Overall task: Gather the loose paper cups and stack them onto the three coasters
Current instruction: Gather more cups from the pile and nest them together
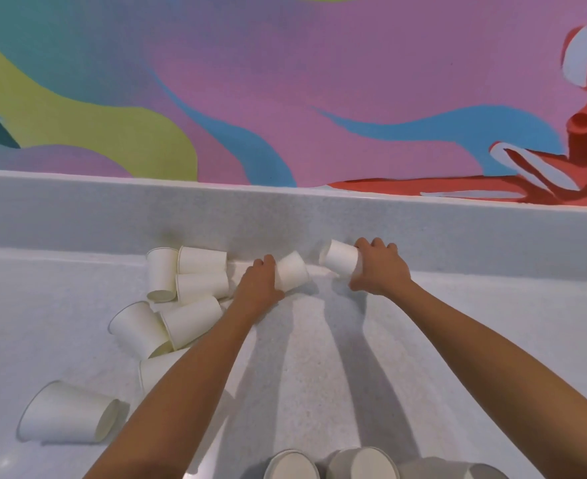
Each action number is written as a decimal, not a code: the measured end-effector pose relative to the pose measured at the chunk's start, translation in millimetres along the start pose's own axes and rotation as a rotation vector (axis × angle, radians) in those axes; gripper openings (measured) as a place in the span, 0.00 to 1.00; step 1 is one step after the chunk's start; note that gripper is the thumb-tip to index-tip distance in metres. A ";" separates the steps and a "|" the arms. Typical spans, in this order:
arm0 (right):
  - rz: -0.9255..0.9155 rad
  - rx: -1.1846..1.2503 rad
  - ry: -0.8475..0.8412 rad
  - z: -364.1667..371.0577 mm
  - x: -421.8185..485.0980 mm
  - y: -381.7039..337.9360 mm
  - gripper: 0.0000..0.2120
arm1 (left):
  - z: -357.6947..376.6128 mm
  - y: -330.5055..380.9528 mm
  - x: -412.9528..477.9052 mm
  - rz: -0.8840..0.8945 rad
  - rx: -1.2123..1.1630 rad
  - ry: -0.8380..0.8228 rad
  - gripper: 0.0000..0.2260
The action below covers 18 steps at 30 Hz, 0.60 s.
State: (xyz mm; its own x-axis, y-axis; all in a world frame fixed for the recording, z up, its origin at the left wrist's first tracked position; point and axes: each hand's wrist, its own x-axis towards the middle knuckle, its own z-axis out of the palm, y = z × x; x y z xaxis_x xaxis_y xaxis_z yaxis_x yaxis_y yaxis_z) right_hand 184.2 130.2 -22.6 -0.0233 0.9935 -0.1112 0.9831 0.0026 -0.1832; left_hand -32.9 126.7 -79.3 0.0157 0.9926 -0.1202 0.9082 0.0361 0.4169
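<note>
My left hand (259, 283) is closed around a white paper cup (293, 271) near the back of the white counter. A second white cup (340, 259) is gripped by my right hand (378, 267), lifted slightly and tilted, rim pointing left. Several loose white cups lie on their sides in a pile (195, 285) left of my left hand. One more cup (67, 414) lies alone at the near left. At the bottom edge three upside-down cup stacks (361, 464) show their bases; whatever they stand on is hidden.
The white speckled counter (492, 340) ends at a low raised backsplash (77, 209). Behind it rises a wall painted in pink, blue, green and red shapes (285, 81).
</note>
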 end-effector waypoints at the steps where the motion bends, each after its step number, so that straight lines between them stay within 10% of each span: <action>1: -0.001 -0.048 0.008 -1.1 -1.1 2.3 0.36 | -7.4 2.0 -1.5 0.035 -0.028 -0.004 0.27; 18: -0.279 0.439 -0.071 -43.6 -76.5 -25.5 0.43 | -122.9 78.2 -84.3 0.351 -0.059 -0.011 0.30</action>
State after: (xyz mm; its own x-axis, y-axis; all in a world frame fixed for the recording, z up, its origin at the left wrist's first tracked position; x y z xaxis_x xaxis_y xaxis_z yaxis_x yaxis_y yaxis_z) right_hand 168.8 59.1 33.1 -0.3004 0.9517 -0.0631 0.7696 0.2028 -0.6055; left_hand -14.6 60.1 74.1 0.3268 0.9446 0.0301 0.8212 -0.2996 0.4856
